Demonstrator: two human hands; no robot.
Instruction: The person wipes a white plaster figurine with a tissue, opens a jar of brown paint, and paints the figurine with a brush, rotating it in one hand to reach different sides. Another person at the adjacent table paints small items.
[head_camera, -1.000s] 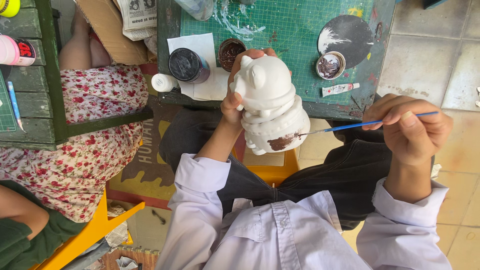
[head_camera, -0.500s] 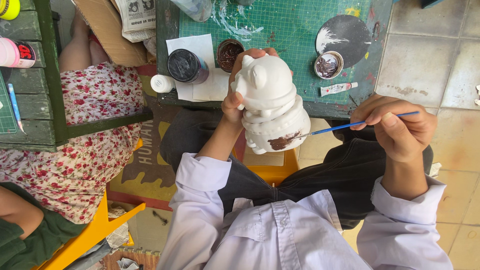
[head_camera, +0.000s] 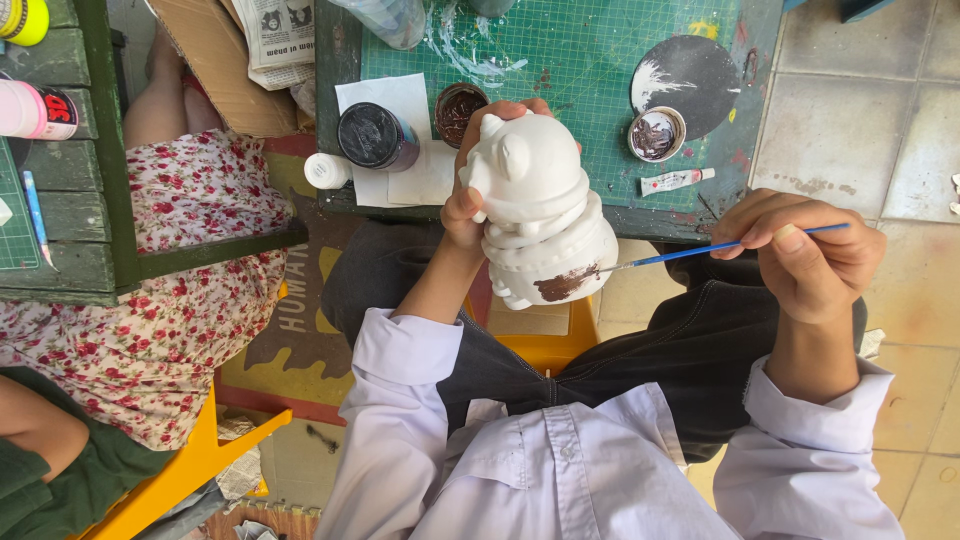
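My left hand (head_camera: 470, 200) grips a white plaster animal figurine (head_camera: 535, 205) from behind, holding it in front of the green cutting mat (head_camera: 560, 70). A brown painted patch (head_camera: 565, 284) shows on the figurine's base. My right hand (head_camera: 810, 255) pinches a thin blue paintbrush (head_camera: 720, 248), and the brush tip rests at the edge of the brown patch. Both sleeves are white.
On the mat sit a black-lidded paint jar (head_camera: 372, 135), a small pot of brown paint (head_camera: 460, 110), a round cup of brown paint (head_camera: 656, 133), a dark palette disc (head_camera: 700, 70) and a small paint tube (head_camera: 676, 181). Another person in a floral dress (head_camera: 170, 270) sits at left by a green table (head_camera: 70, 200).
My right hand and the brush have shifted slightly left, bringing the tip onto the brown patch. The figurine stays in the same place in my left hand.
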